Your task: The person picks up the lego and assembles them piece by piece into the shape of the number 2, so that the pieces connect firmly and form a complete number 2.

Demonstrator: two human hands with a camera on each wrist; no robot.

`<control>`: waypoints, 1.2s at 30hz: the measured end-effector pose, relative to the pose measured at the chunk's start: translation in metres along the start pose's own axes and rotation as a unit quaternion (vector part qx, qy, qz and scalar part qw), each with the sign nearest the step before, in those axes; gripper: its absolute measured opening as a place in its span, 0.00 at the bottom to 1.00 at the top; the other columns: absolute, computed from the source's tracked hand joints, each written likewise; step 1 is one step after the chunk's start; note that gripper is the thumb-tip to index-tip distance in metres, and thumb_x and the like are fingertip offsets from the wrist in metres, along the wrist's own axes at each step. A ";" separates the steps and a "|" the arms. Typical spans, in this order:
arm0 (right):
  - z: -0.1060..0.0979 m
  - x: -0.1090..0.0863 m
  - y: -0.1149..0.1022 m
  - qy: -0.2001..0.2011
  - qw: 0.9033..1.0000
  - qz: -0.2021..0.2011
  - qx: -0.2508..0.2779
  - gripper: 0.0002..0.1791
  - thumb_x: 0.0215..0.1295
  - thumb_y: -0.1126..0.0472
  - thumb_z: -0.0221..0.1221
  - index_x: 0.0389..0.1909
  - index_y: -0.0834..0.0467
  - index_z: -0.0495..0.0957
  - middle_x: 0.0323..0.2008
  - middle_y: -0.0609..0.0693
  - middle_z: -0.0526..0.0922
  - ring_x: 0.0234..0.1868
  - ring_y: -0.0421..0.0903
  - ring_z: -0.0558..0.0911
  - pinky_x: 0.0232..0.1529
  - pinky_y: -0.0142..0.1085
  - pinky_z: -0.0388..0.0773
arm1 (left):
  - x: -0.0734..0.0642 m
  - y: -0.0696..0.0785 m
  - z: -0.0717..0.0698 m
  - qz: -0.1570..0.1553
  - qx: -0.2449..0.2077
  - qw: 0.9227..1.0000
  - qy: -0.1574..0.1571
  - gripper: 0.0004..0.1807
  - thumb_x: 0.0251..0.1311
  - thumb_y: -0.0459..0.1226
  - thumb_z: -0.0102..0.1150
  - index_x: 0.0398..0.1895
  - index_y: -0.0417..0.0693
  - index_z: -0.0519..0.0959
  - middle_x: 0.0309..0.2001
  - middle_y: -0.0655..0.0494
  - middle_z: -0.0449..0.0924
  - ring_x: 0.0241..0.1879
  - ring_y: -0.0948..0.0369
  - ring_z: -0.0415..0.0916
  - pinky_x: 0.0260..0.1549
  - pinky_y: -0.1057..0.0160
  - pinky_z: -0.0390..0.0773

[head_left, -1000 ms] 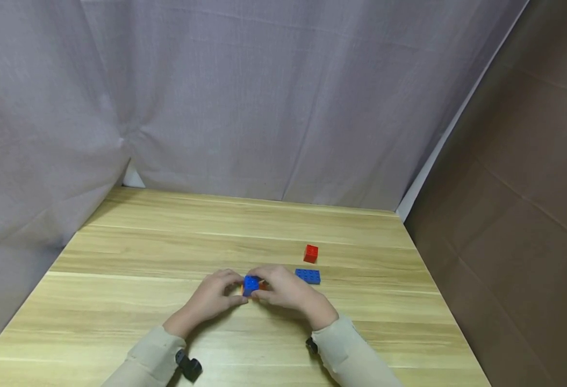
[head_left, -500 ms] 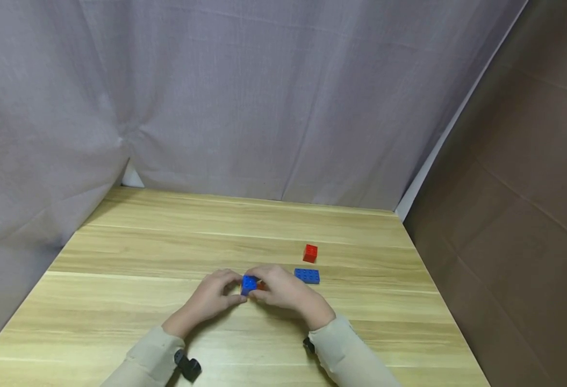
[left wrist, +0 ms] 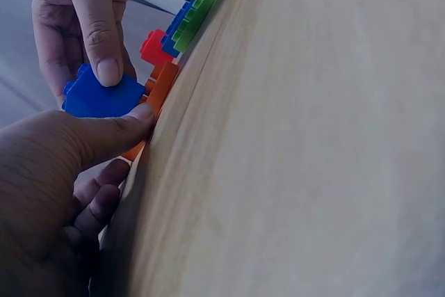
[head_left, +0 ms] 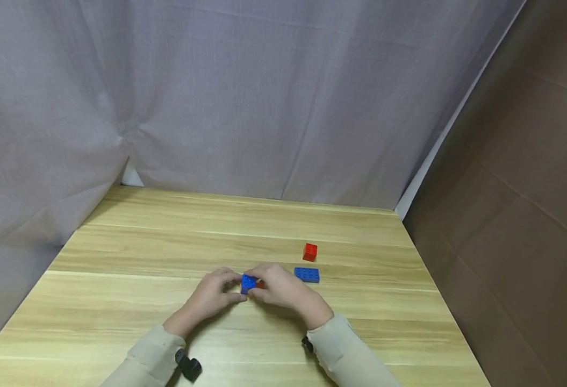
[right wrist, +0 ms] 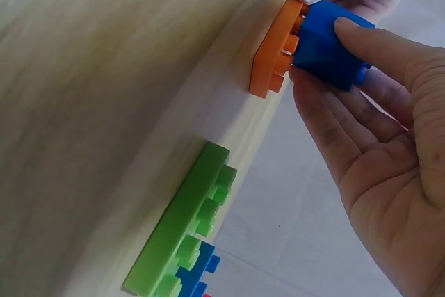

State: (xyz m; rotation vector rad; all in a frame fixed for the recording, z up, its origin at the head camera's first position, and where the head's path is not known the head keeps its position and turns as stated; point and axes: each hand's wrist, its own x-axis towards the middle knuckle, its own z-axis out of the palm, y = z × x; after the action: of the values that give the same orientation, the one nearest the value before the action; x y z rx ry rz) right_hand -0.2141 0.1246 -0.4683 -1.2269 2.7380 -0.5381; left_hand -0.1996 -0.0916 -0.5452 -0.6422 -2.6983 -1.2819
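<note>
Thumb and fingers of my right hand [head_left: 285, 290] pinch a blue toy building brick [head_left: 248, 284], its studs facing up in the head view. That brick sits over the studs of a flat orange brick [right wrist: 268, 60], nearer its left end. My left hand [head_left: 212, 294] grips the orange brick's left end, the thumb [left wrist: 128, 126] along its near side, close against the blue brick. In the right wrist view, several orange studs show beside the blue brick. Most of the orange brick is hidden by the hands in the head view.
Right of the hands lie a flat blue brick [head_left: 307, 275] and, farther back, a small red brick [head_left: 310, 252]. A flat green brick [right wrist: 177, 220] shows in the wrist views. A grey curtain [head_left: 264, 107] hangs behind the wooden table [head_left: 191, 226].
The blue brick and my right hand have shifted very slightly left over the orange brick. My left hand holds almost the same place, and the other bricks have stayed put.
</note>
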 end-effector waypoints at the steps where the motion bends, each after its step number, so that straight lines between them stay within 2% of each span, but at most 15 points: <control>1: 0.000 0.000 -0.001 0.001 1.000 -0.001 -0.001 0.23 0.68 0.56 0.65 0.61 0.58 0.78 0.54 0.48 0.84 0.49 0.37 0.81 0.52 0.29 0.80 | 0.000 0.000 0.000 -0.001 0.001 1.000 0.001 0.19 0.51 0.47 0.77 0.47 0.57 0.86 0.41 0.67 0.82 0.41 0.65 0.76 0.42 0.60 0.78; 6: 0.003 0.001 -0.004 0.001 1.000 -0.004 -0.008 0.22 0.71 0.56 0.63 0.62 0.57 0.78 0.56 0.48 0.83 0.55 0.40 0.80 0.58 0.33 0.78 | 0.000 0.001 0.000 0.004 0.012 1.000 -0.001 0.16 0.51 0.47 0.78 0.42 0.56 0.86 0.37 0.68 0.79 0.37 0.65 0.73 0.38 0.63 0.76; 11: 0.006 0.002 -0.002 -0.002 1.000 0.002 -0.002 0.21 0.71 0.56 0.62 0.63 0.57 0.77 0.57 0.48 0.82 0.58 0.42 0.79 0.61 0.34 0.77 | 0.000 0.001 0.001 0.014 0.024 1.000 -0.004 0.17 0.51 0.47 0.78 0.43 0.55 0.86 0.37 0.70 0.79 0.37 0.66 0.74 0.40 0.61 0.77; 15: 0.007 0.002 -0.001 -0.001 1.000 -0.002 0.002 0.22 0.71 0.55 0.62 0.63 0.56 0.77 0.58 0.47 0.82 0.58 0.41 0.79 0.60 0.33 0.77 | -0.001 0.000 0.000 0.015 0.027 0.999 -0.008 0.19 0.51 0.47 0.77 0.45 0.55 0.85 0.39 0.69 0.79 0.40 0.67 0.75 0.42 0.61 0.79; 21: 0.008 0.001 0.002 0.004 1.000 0.000 0.028 0.24 0.70 0.55 0.63 0.64 0.57 0.75 0.58 0.49 0.81 0.55 0.40 0.81 0.57 0.30 0.78 | -0.002 0.001 -0.003 0.004 0.005 1.000 -0.011 0.19 0.54 0.48 0.76 0.47 0.56 0.84 0.41 0.68 0.81 0.41 0.66 0.75 0.43 0.60 0.79; 29: 0.008 0.001 0.006 0.010 0.999 -0.014 0.052 0.18 0.71 0.56 0.63 0.58 0.56 0.78 0.52 0.46 0.84 0.51 0.39 0.83 0.51 0.27 0.80 | -0.002 0.004 -0.005 -0.003 0.002 1.000 -0.013 0.17 0.54 0.48 0.76 0.45 0.57 0.84 0.44 0.66 0.82 0.44 0.63 0.77 0.47 0.56 0.79; 36: 0.008 0.002 0.006 0.007 0.998 0.000 0.064 0.17 0.70 0.56 0.63 0.56 0.56 0.79 0.51 0.46 0.84 0.50 0.38 0.83 0.51 0.28 0.81 | 0.000 0.003 -0.004 -0.004 -0.008 1.000 -0.016 0.17 0.54 0.47 0.76 0.45 0.56 0.84 0.44 0.65 0.82 0.45 0.63 0.77 0.47 0.56 0.79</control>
State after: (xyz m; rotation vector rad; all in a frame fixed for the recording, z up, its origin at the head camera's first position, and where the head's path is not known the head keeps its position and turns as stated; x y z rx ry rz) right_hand -0.2177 0.1249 -0.4773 -1.1962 2.6668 -0.7122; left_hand -0.1990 -0.0935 -0.5405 -0.6584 -2.7211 -1.3083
